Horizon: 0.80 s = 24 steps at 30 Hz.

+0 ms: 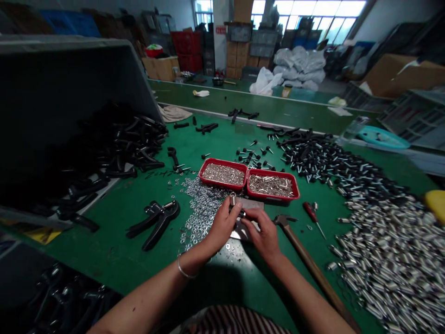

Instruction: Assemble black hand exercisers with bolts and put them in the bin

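Note:
Near the middle of the green table, my left hand (224,221) is closed around a metal spring (232,199), whose coils stick up above the fingers. My right hand (263,232) is closed with its fingertips at a small dark part (242,214) beside the spring; the part is mostly covered by fingers. Beneath both hands lies a flat metal plate (239,232). Just beyond them stand two red trays, the left one (222,186) with tiny metal pieces and the right one (274,198) with small metal pins. Loose nuts (201,213) are spread left of my hands.
A hammer (306,255) and a red screwdriver (314,218) lie at the right, beside a large heap of springs (396,260). Black-headed screws (320,157) are piled behind. An assembled black clamp (156,222) lies left. A grey bin (146,79) holds black clamp parts.

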Each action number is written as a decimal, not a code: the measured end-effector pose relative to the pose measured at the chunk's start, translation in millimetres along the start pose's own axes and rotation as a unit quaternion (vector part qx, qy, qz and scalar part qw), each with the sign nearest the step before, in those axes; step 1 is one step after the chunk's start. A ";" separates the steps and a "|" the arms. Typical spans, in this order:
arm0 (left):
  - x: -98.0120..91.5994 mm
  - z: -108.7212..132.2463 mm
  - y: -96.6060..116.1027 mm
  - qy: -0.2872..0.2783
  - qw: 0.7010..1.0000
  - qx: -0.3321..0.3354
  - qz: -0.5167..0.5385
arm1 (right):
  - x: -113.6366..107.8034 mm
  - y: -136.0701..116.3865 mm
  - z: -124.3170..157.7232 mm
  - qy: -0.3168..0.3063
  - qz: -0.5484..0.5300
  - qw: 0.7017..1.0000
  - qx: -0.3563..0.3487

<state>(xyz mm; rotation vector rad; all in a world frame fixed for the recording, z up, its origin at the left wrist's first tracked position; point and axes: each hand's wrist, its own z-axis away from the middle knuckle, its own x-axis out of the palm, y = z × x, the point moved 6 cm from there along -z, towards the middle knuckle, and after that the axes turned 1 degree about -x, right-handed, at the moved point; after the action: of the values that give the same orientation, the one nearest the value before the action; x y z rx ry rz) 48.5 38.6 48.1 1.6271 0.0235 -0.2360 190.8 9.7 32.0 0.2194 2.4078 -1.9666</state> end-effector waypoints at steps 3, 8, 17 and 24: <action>2.0 -1.0 1.7 -0.033 0.998 -0.016 0.050 | 3.0 -12.9 1.8 -0.022 0.109 0.989 -0.096; 7.6 -4.7 -24.6 -0.047 0.987 -0.096 0.121 | -4.1 -15.8 3.8 -0.145 0.241 0.954 -0.106; 10.4 -15.5 -45.6 0.000 0.956 -0.186 0.228 | -230.3 40.6 -110.4 0.156 0.430 0.886 0.076; 24.8 -8.7 -39.9 -0.057 0.943 -0.214 0.250 | -260.0 74.6 -169.2 0.095 0.501 0.855 0.094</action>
<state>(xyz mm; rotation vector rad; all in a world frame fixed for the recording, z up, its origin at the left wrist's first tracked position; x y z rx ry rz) 67.7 47.0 5.2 1.1356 -0.3983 0.0679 469.2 165.3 21.9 1.3860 1.5476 -1.6348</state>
